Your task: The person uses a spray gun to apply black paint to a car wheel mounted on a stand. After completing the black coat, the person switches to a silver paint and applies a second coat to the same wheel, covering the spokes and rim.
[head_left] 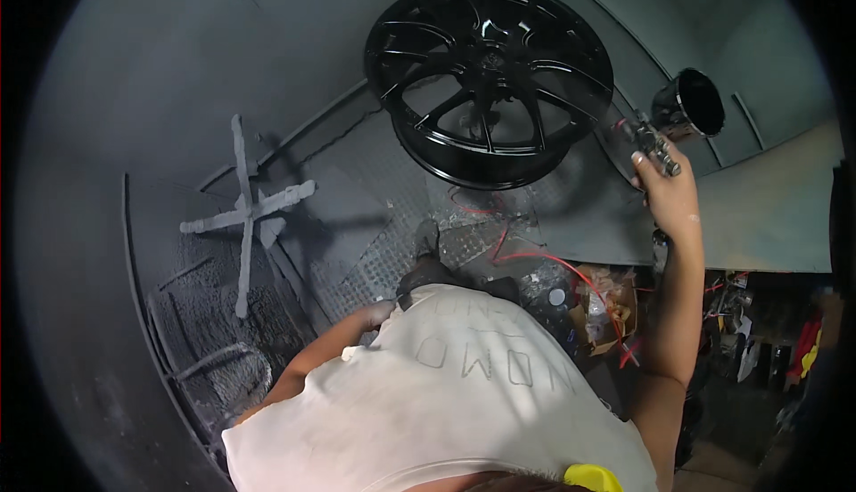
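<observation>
White cloth shirt [446,394] below a glossy black multi-spoke wheel [492,62] over the far side of the grey dimpled floor [379,256].
Right hand [670,196] curls its fingers around a metal spray gun [655,146] near the wheel's right rim; left hand [378,314] by the waist, fingers unclear.

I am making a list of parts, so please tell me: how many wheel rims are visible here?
1. The black wheel rim is at upper middle, left of the spray gun in the right hand. Others could be hidden at the dark edges.
</observation>
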The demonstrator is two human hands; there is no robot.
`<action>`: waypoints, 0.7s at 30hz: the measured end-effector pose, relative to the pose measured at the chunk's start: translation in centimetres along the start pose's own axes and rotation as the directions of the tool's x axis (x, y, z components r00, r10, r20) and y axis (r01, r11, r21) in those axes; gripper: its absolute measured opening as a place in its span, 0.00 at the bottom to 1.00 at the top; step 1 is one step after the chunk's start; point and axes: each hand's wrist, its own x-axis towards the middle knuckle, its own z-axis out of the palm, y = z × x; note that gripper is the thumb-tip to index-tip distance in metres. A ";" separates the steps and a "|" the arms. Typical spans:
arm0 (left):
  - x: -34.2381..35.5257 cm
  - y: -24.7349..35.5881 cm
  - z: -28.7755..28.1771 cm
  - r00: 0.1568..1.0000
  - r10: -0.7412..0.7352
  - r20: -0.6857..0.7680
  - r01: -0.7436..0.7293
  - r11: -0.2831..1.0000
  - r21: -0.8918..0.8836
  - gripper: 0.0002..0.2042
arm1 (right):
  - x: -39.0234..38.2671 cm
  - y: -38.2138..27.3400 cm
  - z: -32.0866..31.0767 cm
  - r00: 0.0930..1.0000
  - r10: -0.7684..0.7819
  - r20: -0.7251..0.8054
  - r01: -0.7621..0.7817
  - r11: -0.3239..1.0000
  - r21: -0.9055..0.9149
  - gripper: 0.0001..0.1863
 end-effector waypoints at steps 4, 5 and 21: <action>-3.1 2.4 1.3 0.981 0.007 -0.196 0.110 0.809 0.577 0.20 | 2.6 3.4 -0.6 0.978 -0.085 -0.191 0.092 0.995 0.029 0.15; -6.4 6.5 0.8 0.963 0.065 -0.263 0.079 0.862 0.500 0.19 | 3.1 3.3 0.2 0.980 -0.082 -0.184 0.095 0.993 0.066 0.14; -39.6 31.0 16.5 -0.533 0.680 -0.504 -0.786 -0.618 -0.002 0.13 | -11.3 -4.2 19.7 0.790 -0.289 0.541 0.012 0.890 0.457 0.24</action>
